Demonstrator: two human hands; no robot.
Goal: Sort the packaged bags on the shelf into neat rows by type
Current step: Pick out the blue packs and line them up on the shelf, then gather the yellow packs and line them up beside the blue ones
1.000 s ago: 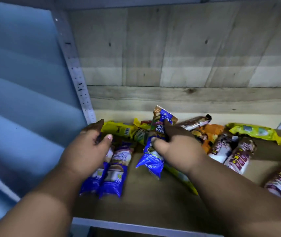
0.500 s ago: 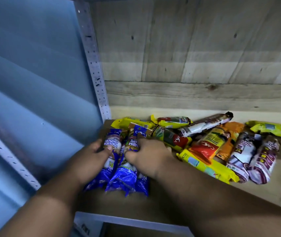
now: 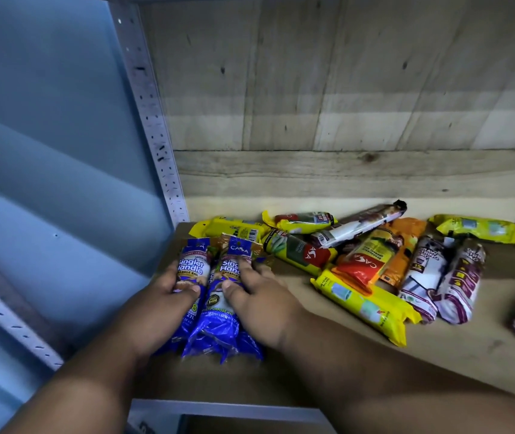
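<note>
Shelf board: a tan board fills the lower centre and right of the frame, its pale front edge along the bottom.
Back wall: rough wooden planks fill the upper right.
Post: a perforated metal post runs down the upper left, beside a blue panel.
Blue bags: the blue packets lie side by side at the left end of the board, lower centre.
Left hand: the left hand grasps the leftmost blue packet, thumb curled over it.
Right hand: the right hand pinches the next blue packet between thumb and fingers.
Other bags: yellow packets, an orange packet and white-and-maroon packets lie jumbled at centre right.
</note>
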